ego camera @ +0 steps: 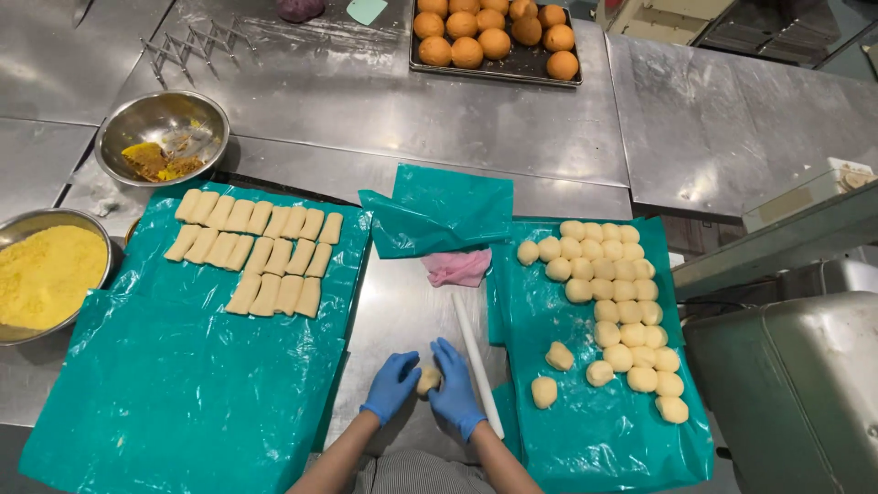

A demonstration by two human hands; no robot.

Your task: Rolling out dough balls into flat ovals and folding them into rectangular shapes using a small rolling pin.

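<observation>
Your left hand point(390, 384) and right hand point(455, 389), both in blue gloves, cupped a small dough ball point(428, 380) between them on the bare steel table point(393, 302), near edge, center. Fingers curled narrow around it, touching both sides. A white rolling pin point(477, 361) lay just right of your right hand. Right: a teal plastic sheet point(594, 439) with many dough balls point(617, 293). Left: another teal sheet with rows of flattened dough pieces point(261, 252). Far left: a bowl of yellow crumbs point(46, 274). Far: a tray of orange balls point(494, 32).
</observation>
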